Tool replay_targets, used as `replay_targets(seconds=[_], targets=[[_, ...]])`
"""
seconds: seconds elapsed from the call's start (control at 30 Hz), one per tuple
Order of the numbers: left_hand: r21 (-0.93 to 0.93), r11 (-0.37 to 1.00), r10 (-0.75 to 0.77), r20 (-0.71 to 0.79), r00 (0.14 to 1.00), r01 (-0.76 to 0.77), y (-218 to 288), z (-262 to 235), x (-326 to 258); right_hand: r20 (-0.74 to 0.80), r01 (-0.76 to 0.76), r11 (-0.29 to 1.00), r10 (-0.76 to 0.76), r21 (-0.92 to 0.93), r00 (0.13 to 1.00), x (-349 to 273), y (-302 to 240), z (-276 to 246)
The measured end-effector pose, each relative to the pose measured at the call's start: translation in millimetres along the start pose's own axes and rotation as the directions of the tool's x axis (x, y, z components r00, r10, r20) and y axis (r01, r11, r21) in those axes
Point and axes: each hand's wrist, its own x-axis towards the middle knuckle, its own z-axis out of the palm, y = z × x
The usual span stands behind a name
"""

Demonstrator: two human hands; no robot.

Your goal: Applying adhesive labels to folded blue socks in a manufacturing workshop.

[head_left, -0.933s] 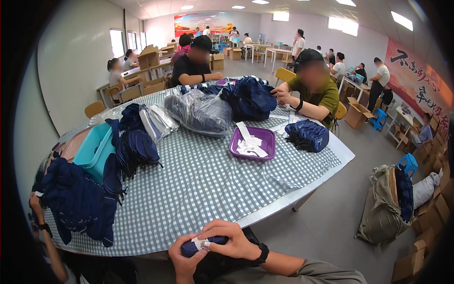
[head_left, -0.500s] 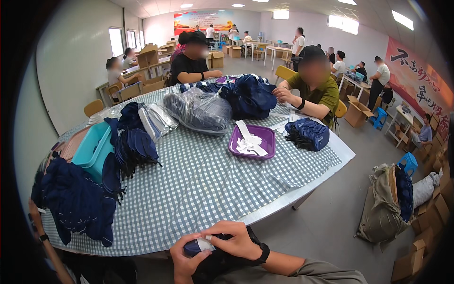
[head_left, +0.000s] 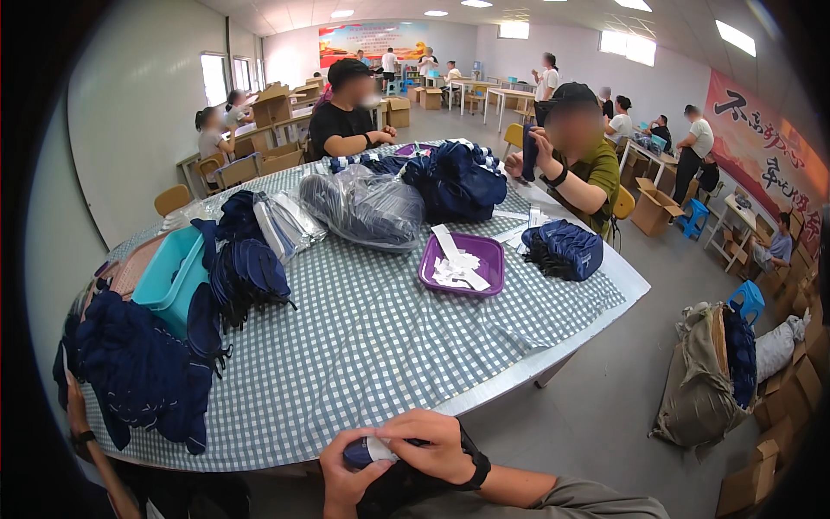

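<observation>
Two hands met at the bottom centre of the frame, just below the near edge of the table. Between them sat a small dark-blue rolled bundle with a white band (head_left: pixel 370 452). Right hand (head_left: pixel 432 445), a dark watch on its wrist, lay curled over the top of the bundle, fingers closed down on it. Left hand (head_left: pixel 346 484) came up from beneath, its fingers wrapped about the lower end, so both hands were clamped on the same piece. More dark fabric hung below them toward the lap; how much, could not tell.

Past the hands stretched a round table under a green-and-white checked cloth (head_left: pixel 363 346), its middle bare. At lower left a heap of dark-blue socks (head_left: pixel 138 372) spilled over the table's edge. Above that stood a turquoise plastic bin (head_left: pixel 169 277), with another dark-blue pile (head_left: pixel 246 272) just beside it on the right. Toward the centre top lay a clear plastic bag of dark goods (head_left: pixel 367 208), and behind it a taller mound of blue fabric (head_left: pixel 458 177). Right of centre sat a purple tray (head_left: pixel 467 264) holding white paper strips, and near it to the right a small stack of navy pieces (head_left: pixel 564 249).

At the far side a person in a black shirt (head_left: pixel 341 121) and a person in an olive shirt (head_left: pixel 588 169) sat at the table. On the floor at lower right slumped an olive sack (head_left: pixel 696 381).
</observation>
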Motion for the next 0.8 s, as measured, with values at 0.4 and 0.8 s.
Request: replay_targets(seconds=[0.4,0.8], targets=[[0.091,0.994,0.062,-0.052,0.997,-0.057,9,7,2,-0.024,0.033,0.999,-0.033,-0.005,0.999,-3,2,2],[0.115,0.993,0.025,-0.005,1.000,-0.024,-4,-12,2,0.102,0.022,1.000,-0.022,-0.003,0.995,1,-3,-5]])
